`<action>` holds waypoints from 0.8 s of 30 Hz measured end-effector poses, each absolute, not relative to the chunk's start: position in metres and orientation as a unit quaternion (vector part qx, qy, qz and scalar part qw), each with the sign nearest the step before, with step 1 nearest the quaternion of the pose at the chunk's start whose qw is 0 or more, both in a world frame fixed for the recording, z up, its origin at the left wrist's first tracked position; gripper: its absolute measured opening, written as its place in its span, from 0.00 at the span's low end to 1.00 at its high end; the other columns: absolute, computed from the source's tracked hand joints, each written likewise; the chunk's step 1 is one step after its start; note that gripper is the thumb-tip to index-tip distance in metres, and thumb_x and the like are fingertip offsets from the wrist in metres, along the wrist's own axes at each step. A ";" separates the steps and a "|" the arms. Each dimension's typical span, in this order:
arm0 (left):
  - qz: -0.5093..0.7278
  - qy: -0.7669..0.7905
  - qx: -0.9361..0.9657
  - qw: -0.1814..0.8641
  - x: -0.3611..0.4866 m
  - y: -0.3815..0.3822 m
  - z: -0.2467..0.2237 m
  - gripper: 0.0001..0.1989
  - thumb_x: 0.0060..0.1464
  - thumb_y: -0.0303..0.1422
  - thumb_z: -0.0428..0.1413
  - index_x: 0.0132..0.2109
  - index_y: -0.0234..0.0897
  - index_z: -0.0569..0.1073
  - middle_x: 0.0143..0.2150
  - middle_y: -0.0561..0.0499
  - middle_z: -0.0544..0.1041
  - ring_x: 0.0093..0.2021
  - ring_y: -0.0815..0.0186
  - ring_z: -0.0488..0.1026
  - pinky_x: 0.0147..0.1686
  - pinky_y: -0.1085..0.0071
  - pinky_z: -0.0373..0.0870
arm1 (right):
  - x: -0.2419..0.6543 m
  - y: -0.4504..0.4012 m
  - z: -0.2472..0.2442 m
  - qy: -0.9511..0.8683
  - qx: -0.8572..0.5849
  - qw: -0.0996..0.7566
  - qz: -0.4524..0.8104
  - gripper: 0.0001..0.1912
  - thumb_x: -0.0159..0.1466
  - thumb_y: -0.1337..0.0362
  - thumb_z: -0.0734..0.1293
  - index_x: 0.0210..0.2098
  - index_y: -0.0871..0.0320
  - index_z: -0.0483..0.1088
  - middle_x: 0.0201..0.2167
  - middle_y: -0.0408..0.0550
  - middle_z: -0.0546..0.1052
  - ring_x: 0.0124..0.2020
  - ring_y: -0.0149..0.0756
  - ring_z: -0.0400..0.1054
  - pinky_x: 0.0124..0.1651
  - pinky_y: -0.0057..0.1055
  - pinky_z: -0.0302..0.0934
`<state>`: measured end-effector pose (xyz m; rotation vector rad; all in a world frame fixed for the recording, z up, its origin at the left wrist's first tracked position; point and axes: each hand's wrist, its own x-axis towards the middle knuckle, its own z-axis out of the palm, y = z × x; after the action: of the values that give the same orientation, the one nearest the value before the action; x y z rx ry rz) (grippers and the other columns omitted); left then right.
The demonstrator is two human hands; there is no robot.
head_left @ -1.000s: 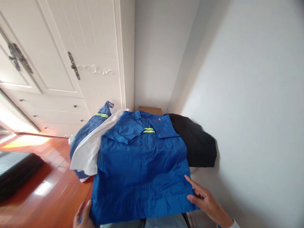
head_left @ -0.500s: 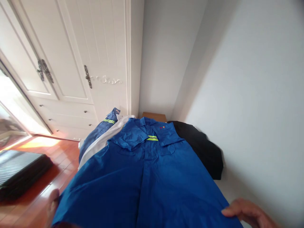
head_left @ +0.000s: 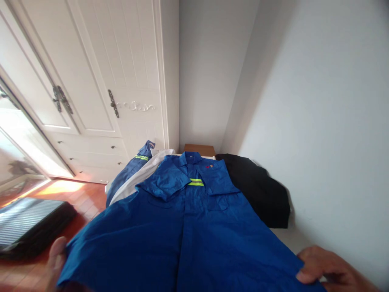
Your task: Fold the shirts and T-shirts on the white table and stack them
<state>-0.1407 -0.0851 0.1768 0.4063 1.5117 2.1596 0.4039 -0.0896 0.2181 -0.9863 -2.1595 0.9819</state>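
Note:
A blue work jacket spreads toward me, its collar at the far end and both sleeves folded in over the chest. A yellow-green reflective band shows between the sleeves. At the lower right, my right hand pinches the jacket's near side edge between thumb and fingers. My left hand, slightly blurred, grips the opposite edge at the lower left; its thumb shows, while its other fingers are mostly hidden. The near part of the jacket is held up between both hands, and its hem runs out of view.
Beyond the jacket lie a white garment, another blue garment with reflective bands and black clothing. A brown box sits by the wall. A white wardrobe stands behind; a dark, ribbed-topped object is on the wooden floor.
My hands have moved farther apart, the left one leftward and the right one rightward, drawing the jacket's near end wider. The view has shifted slightly.

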 end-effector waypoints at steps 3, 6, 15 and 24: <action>0.841 0.474 0.150 0.212 -0.133 -0.056 0.202 0.16 0.51 0.42 0.62 0.48 0.59 0.80 0.46 0.66 0.81 0.40 0.67 0.77 0.34 0.73 0.78 | 0.394 -0.067 0.236 -0.791 -0.403 0.328 0.324 0.11 0.63 0.51 0.70 0.39 0.45 0.84 0.33 0.55 0.84 0.33 0.46 0.80 0.35 0.33 0.75; 0.873 0.387 0.195 0.221 -0.129 -0.019 0.218 0.10 0.51 0.37 0.64 0.43 0.50 0.82 0.31 0.61 0.78 0.27 0.73 0.70 0.30 0.79 0.75 | 0.385 -0.031 0.251 -0.767 -0.433 0.364 0.302 0.15 0.61 0.47 0.72 0.34 0.49 0.84 0.32 0.57 0.83 0.32 0.46 0.79 0.34 0.31 0.74; 0.852 0.362 0.246 0.288 -0.123 0.091 0.261 0.11 0.52 0.33 0.61 0.44 0.42 0.80 0.29 0.53 0.80 0.31 0.67 0.80 0.30 0.75 0.78 | 0.361 0.099 0.279 -0.591 -0.362 0.523 0.496 0.16 0.52 0.50 0.79 0.35 0.52 0.79 0.21 0.43 0.77 0.22 0.36 0.72 0.28 0.31 0.70; 0.788 0.496 0.290 0.220 -0.104 0.287 0.246 0.15 0.60 0.34 0.51 0.50 0.33 0.75 0.37 0.46 0.79 0.36 0.60 0.82 0.38 0.65 0.80 | 0.362 0.309 0.224 -0.373 -0.453 0.558 0.587 0.05 0.60 0.69 0.70 0.28 0.57 0.71 0.22 0.45 0.79 0.21 0.32 0.72 0.27 0.27 0.71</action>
<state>-0.1038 0.2865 0.2460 0.8035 1.3713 2.1812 0.3623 0.3085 0.2245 -1.0681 -0.8795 1.3846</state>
